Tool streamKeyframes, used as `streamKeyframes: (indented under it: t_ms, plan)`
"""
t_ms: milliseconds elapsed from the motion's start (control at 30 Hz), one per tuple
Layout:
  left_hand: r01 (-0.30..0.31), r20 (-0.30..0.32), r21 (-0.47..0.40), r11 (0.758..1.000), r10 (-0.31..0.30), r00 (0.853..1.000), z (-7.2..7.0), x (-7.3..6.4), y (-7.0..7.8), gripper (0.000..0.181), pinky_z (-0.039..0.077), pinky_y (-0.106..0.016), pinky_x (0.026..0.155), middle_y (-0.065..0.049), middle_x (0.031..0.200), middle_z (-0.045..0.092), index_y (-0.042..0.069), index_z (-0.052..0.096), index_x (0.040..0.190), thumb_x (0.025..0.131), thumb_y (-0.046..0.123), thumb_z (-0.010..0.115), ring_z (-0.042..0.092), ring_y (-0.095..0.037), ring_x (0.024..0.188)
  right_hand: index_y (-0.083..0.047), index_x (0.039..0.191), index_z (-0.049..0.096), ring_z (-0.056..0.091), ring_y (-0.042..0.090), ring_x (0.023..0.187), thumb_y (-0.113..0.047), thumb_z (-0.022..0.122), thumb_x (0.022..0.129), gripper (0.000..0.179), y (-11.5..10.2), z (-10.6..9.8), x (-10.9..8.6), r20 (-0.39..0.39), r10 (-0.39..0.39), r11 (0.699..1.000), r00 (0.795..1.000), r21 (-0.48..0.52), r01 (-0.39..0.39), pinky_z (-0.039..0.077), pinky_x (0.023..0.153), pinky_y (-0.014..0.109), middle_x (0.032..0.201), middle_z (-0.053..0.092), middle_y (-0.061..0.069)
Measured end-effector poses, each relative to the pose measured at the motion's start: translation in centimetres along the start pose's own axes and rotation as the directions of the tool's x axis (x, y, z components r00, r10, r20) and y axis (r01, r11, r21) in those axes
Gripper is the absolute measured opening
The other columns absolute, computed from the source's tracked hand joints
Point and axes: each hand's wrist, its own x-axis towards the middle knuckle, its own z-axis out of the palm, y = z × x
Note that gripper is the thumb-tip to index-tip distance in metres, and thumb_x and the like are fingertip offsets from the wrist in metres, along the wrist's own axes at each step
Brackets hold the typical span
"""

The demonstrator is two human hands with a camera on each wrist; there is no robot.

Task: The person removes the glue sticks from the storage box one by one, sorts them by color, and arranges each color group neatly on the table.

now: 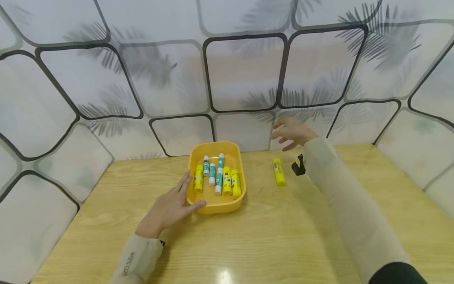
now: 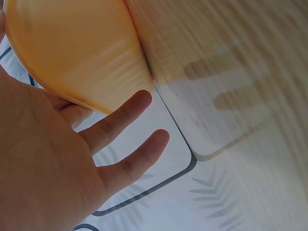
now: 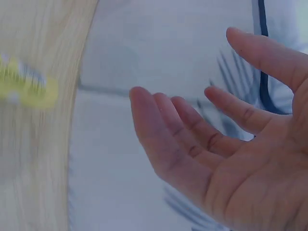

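Note:
My left hand rests with extended fingers against the left side of a yellow plastic tray. In the left wrist view, fingers of that hand lie along the tray's outer wall. Inside the tray are several glue sticks: yellow ones such as this glue stick, and white-and-teal ones such as this glue stick. My right hand is raised near the back edge of the table, its fingers loosely bent and holding nothing. Below and left of it, a single yellow glue stick lies on the table.
The wooden table ends at a pale patterned backdrop with dark outlines and leaf prints. A small black wrist mount sits by the right sleeve. The left sleeve crosses the front left of the table.

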Motion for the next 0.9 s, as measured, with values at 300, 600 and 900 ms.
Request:
streamKeyframes:
  t_ms: [300, 600, 900]
  plan:
    - [0.009, 0.016, 0.004, 1.000, -0.009, 1.000, -0.3, -0.1, 0.1, 0.098, 0.049, -0.060, 0.096, -0.017, 0.168, 0.009, -0.005, 0.019, 0.159, 0.098, 0.067, 0.047, 0.038, -0.047, 0.140, 0.003, 0.152, 0.034, 0.046, 0.045, 0.128, -0.009, 0.061, 0.100, 0.060, -0.7, 4.2, 1.5, 0.002, -0.059, 0.980, 0.998, 0.192, 0.057, 0.053, 0.096, 0.053, 0.149, 0.036, 0.027]
    - [0.006, 0.020, -0.003, 1.000, -0.006, 1.000, -0.4, 0.0, 0.4, 0.096, 0.048, -0.059, 0.098, -0.018, 0.168, 0.009, -0.005, 0.020, 0.159, 0.099, 0.064, 0.049, 0.037, -0.047, 0.141, 0.001, 0.150, 0.038, 0.052, 0.042, 0.125, -0.010, 0.064, 0.099, 0.058, -2.0, 7.3, 2.2, 0.041, -0.053, 0.975, 0.998, 0.218, 0.043, 0.060, 0.083, 0.045, 0.147, 0.041, 0.024]
    - [0.014, 0.012, -0.008, 1.000, -0.014, 1.000, -0.3, -0.1, 0.2, 0.095, 0.047, -0.060, 0.100, -0.017, 0.168, 0.008, -0.004, 0.018, 0.159, 0.099, 0.062, 0.050, 0.037, -0.045, 0.141, 0.001, 0.148, 0.041, 0.056, 0.039, 0.118, -0.009, 0.068, 0.097, 0.058, -2.2, 10.6, 3.5, 0.068, -0.028, 0.956, 0.997, 0.293, 0.007, 0.061, 0.077, 0.041, 0.137, 0.051, 0.023]
